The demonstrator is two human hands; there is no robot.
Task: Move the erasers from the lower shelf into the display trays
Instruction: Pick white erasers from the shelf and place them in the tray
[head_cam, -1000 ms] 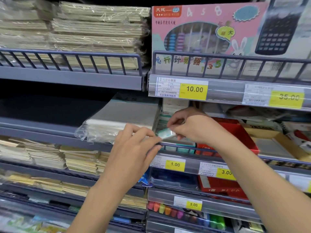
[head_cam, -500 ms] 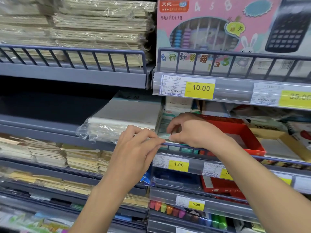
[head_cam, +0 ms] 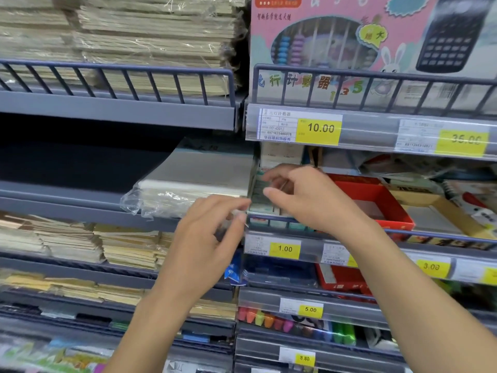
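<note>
Eraser gone from the right hand (head_cam: pixel 309 200), now loose-fingered over the eraser tray (head_cam: pixel 262 204); left hand (head_cam: pixel 212 238) at seven o'clock, fingertips pinched, contents unclear. Tray partly filled; remaining stock unseen.

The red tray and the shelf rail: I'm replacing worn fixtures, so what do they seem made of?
The red tray looks like printed cardboard, matte, with thin flat folded walls. The shelf rail seems to be painted metal wire, blue-grey with a slight sheen; thin straight bars suggest this, though coated plastic can't be excluded.

Stationery shop, railed shelves (head_cam: pixel 115 109), yellow price tags (head_cam: pixel 320 129), stacked notebooks (head_cam: pixel 150 41)
</note>
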